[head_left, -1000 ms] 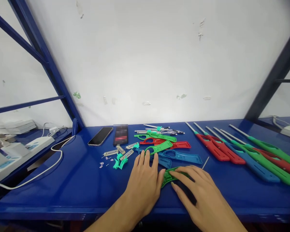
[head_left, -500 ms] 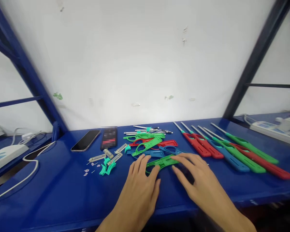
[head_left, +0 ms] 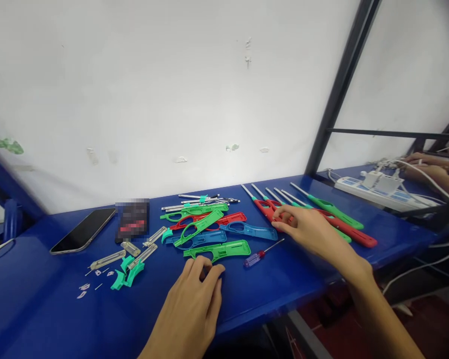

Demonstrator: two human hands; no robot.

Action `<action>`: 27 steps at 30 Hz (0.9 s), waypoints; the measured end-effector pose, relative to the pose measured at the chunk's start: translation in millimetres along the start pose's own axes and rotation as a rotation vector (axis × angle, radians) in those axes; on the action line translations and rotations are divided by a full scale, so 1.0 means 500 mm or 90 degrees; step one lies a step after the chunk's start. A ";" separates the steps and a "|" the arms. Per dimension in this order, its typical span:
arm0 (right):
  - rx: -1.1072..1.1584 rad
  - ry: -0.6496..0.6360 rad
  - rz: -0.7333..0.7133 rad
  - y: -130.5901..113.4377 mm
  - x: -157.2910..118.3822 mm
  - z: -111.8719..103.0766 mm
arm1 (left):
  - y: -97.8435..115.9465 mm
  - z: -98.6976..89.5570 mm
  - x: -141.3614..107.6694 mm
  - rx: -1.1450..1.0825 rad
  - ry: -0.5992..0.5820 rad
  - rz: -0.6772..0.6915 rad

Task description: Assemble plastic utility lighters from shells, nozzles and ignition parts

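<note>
On the blue table, my left hand [head_left: 194, 299] rests with loosely curled fingers apart, just in front of a green lighter half-shell [head_left: 228, 249]. Nothing shows in that hand. My right hand [head_left: 303, 229] reaches over the row of long-stemmed lighters, thumb and fingers closing on a red lighter [head_left: 264, 212]. Part of that lighter is hidden beneath the fingers. Between the hands lies a screwdriver [head_left: 255, 258] with a purple handle. Behind the green half-shell are more shells: a blue half-shell [head_left: 249, 230], a red half-shell [head_left: 232, 218] and several green ones.
At left lie a phone [head_left: 84, 232], a dark pixelated item [head_left: 132, 219], clear fuel tanks [head_left: 108, 260], teal triggers [head_left: 134, 273] and tiny parts. Metal tubes [head_left: 194, 198] lie at the back. A power strip [head_left: 381, 192] and another person's hands [head_left: 426, 169] are beyond the rack post.
My right hand has left the green half-shell and moved right to the lighters. The left has drawn back slightly from the shell. The view has turned right, and the screwdriver is now uncovered.
</note>
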State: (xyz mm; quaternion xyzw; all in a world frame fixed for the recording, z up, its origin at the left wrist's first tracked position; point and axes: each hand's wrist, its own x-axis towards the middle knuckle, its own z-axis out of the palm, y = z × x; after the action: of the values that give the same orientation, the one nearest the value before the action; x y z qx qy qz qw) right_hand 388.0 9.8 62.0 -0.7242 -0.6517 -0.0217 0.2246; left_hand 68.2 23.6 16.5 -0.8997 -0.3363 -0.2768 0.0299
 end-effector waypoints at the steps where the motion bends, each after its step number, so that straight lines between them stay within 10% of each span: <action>1: -0.025 -0.012 -0.004 0.005 0.011 -0.001 | 0.000 0.000 0.000 -0.003 0.004 0.001; 11: -0.187 -0.101 -0.027 0.000 0.108 0.056 | 0.015 -0.010 0.002 -0.024 -0.033 -0.026; 17: -0.070 -0.062 -0.038 0.011 0.122 -0.013 | 0.022 -0.012 -0.004 -0.009 -0.006 -0.021; 24: 0.312 -0.193 -0.058 0.027 0.015 -0.084 | 0.028 -0.015 -0.014 0.020 0.099 0.035; 27: 0.348 -0.167 -0.118 0.002 -0.072 -0.055 | 0.032 -0.019 -0.047 0.059 0.270 0.124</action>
State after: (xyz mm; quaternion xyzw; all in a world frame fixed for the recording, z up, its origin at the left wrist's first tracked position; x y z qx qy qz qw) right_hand 391.0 -33.4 74.8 -0.5708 -0.7201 0.2273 0.3223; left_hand 59.1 -4.9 14.4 -0.8474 -0.2462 -0.4396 0.1676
